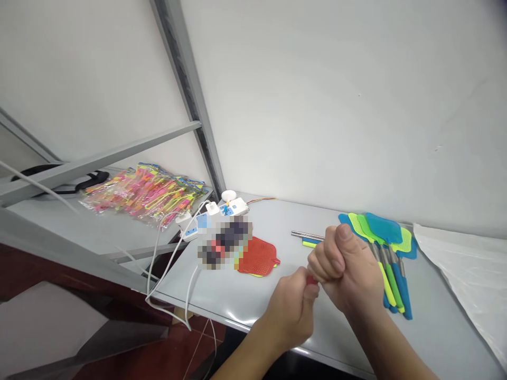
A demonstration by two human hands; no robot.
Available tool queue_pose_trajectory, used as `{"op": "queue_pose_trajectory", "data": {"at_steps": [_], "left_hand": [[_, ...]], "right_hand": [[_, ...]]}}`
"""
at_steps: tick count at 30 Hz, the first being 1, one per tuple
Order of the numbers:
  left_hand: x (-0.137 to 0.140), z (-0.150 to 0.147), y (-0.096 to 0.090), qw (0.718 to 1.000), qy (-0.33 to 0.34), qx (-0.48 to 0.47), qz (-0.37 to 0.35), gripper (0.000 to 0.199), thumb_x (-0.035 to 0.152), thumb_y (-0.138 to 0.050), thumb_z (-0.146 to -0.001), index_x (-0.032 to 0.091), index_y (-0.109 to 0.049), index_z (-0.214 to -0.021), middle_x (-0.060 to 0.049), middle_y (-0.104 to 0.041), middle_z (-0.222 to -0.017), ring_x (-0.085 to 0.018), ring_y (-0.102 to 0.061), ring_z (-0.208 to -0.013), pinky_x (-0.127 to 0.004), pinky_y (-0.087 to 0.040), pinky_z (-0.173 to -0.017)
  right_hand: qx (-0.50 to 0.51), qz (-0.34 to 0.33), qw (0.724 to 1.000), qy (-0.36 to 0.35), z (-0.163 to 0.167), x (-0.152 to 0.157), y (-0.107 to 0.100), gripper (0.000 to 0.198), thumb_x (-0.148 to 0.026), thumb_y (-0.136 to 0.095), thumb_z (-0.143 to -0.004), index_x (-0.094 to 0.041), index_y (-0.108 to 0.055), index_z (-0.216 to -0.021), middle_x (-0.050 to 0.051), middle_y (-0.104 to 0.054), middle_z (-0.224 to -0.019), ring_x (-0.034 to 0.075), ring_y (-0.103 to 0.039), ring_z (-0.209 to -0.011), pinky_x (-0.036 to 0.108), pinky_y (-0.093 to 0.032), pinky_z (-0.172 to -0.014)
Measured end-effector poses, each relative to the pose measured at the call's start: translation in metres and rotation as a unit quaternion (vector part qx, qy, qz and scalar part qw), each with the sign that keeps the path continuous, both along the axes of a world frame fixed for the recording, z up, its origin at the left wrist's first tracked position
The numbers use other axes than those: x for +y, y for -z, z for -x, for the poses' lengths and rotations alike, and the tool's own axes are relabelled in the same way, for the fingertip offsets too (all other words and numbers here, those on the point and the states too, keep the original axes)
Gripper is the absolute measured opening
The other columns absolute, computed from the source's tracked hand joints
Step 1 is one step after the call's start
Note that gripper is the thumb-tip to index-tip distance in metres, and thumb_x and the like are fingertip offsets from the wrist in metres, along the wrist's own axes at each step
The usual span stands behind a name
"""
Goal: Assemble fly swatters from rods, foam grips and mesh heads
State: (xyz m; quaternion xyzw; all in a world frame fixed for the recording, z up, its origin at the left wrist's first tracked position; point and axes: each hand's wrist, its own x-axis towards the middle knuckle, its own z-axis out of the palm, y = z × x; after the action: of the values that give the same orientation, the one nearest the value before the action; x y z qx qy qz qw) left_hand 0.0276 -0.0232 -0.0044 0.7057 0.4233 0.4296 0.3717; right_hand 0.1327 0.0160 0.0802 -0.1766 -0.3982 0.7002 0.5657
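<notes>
My left hand is closed round a red piece, seemingly a swatter handle, of which only a short end shows. Right beside it, my right hand makes a fist with the thumb on top; what sits inside it is hidden. The two fists meet above the table. Red fly swatter heads lie in a stack to the left, a yellow-green edge beneath. Behind my right hand are thin metal rods and a yellow-green handle. Several blue and green fly swatters lie fanned at the right, handles towards me.
White power strips with plugs and trailing cables stand at the table's left end, near a blurred patch. Bagged colourful items lie on a shelf beyond the metal post. A white sheet covers the table's right side.
</notes>
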Motion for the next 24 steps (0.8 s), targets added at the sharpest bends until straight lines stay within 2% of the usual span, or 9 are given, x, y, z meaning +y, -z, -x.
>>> {"op": "queue_pose_trajectory", "data": {"at_steps": [5, 8, 11, 13, 15, 18, 20, 22, 24], "left_hand": [[-0.004, 0.006, 0.004, 0.987, -0.002, -0.104, 0.120, 0.033, 0.046, -0.030, -0.099, 0.020, -0.046, -0.085, 0.005, -0.036, -0.061, -0.010, -0.031, -0.050, -0.025, -0.026, -0.049], [-0.008, 0.014, 0.012, 0.934, 0.042, -0.260, 0.242, 0.033, 0.053, -0.036, -0.096, 0.022, -0.043, -0.086, 0.009, -0.028, -0.056, -0.007, -0.020, -0.043, -0.020, -0.019, -0.041], [-0.014, 0.029, 0.018, 0.877, 0.078, -0.365, 0.304, 0.031, 0.053, -0.044, -0.094, 0.023, -0.042, -0.089, 0.011, -0.029, -0.054, -0.005, -0.017, -0.038, -0.016, -0.015, -0.036], [-0.017, 0.042, 0.022, 0.852, 0.063, -0.405, 0.325, 0.027, 0.050, -0.044, -0.094, 0.024, -0.042, -0.090, 0.011, -0.032, -0.052, -0.004, -0.017, -0.034, -0.014, -0.016, -0.032], [-0.019, 0.054, 0.028, 0.825, 0.041, -0.444, 0.346, 0.026, 0.049, -0.040, -0.095, 0.024, -0.041, -0.086, 0.011, -0.033, -0.050, -0.005, -0.016, -0.032, -0.015, -0.018, -0.029], [-0.020, 0.066, 0.039, 0.779, 0.032, -0.507, 0.368, 0.034, 0.051, -0.036, -0.095, 0.023, -0.040, -0.077, 0.009, -0.032, -0.049, -0.005, -0.015, -0.032, -0.015, -0.019, -0.028], [-0.019, 0.070, 0.046, 0.756, 0.025, -0.541, 0.369, 0.040, 0.055, -0.034, -0.094, 0.022, -0.038, -0.072, 0.009, -0.031, -0.049, -0.005, -0.015, -0.031, -0.015, -0.017, -0.028], [-0.018, 0.070, 0.050, 0.747, 0.010, -0.556, 0.366, 0.045, 0.058, -0.035, -0.094, 0.021, -0.037, -0.069, 0.009, -0.030, -0.049, -0.005, -0.015, -0.031, -0.015, -0.016, -0.028], [-0.017, 0.068, 0.052, 0.748, -0.005, -0.556, 0.362, 0.047, 0.060, -0.037, -0.093, 0.020, -0.036, -0.066, 0.008, -0.030, -0.049, -0.004, -0.015, -0.032, -0.015, -0.018, -0.028]], "right_hand": [[-0.014, 0.064, 0.997, -0.031, 0.015, 0.011, 0.011, 0.049, -0.050, -0.058, -0.086, -0.019, -0.041, -0.052, -0.009, -0.022, -0.041, 0.005, -0.013, -0.037, 0.020, -0.013, -0.035], [-0.036, 0.093, 0.992, -0.072, 0.028, 0.014, 0.021, 0.046, -0.052, -0.055, -0.087, -0.019, -0.042, -0.058, -0.010, -0.020, -0.044, 0.006, -0.014, -0.040, 0.019, -0.015, -0.036], [-0.095, 0.046, 0.989, -0.100, 0.037, 0.020, 0.032, 0.037, -0.055, -0.048, -0.089, -0.021, -0.055, -0.077, -0.006, -0.037, -0.054, 0.009, -0.036, -0.047, 0.021, -0.033, -0.044], [-0.180, -0.016, 0.981, -0.073, 0.039, 0.029, 0.045, 0.039, -0.058, -0.041, -0.091, -0.023, -0.058, -0.099, 0.000, -0.054, -0.075, 0.015, -0.054, -0.069, 0.027, -0.044, -0.061], [-0.315, -0.070, 0.946, -0.001, 0.039, 0.042, 0.063, 0.044, -0.060, -0.038, -0.091, -0.024, -0.055, -0.110, 0.004, -0.058, -0.095, 0.019, -0.057, -0.090, 0.032, -0.045, -0.078], [-0.558, -0.124, 0.817, 0.076, 0.042, 0.057, 0.095, 0.047, -0.058, -0.050, -0.085, -0.020, -0.057, -0.111, 0.008, -0.059, -0.101, 0.024, -0.057, -0.093, 0.037, -0.041, -0.084], [-0.644, -0.164, 0.742, 0.088, 0.045, 0.061, 0.112, 0.044, -0.056, -0.056, -0.081, -0.019, -0.061, -0.104, 0.010, -0.061, -0.099, 0.026, -0.057, -0.090, 0.037, -0.039, -0.080], [-0.671, -0.188, 0.712, 0.090, 0.048, 0.062, 0.122, 0.036, -0.051, -0.061, -0.078, -0.019, -0.063, -0.094, 0.010, -0.062, -0.094, 0.026, -0.057, -0.086, 0.037, -0.038, -0.076], [-0.669, -0.188, 0.713, 0.094, 0.049, 0.061, 0.126, 0.029, -0.047, -0.065, -0.075, -0.020, -0.062, -0.084, 0.009, -0.061, -0.087, 0.025, -0.056, -0.080, 0.035, -0.036, -0.072]]}}
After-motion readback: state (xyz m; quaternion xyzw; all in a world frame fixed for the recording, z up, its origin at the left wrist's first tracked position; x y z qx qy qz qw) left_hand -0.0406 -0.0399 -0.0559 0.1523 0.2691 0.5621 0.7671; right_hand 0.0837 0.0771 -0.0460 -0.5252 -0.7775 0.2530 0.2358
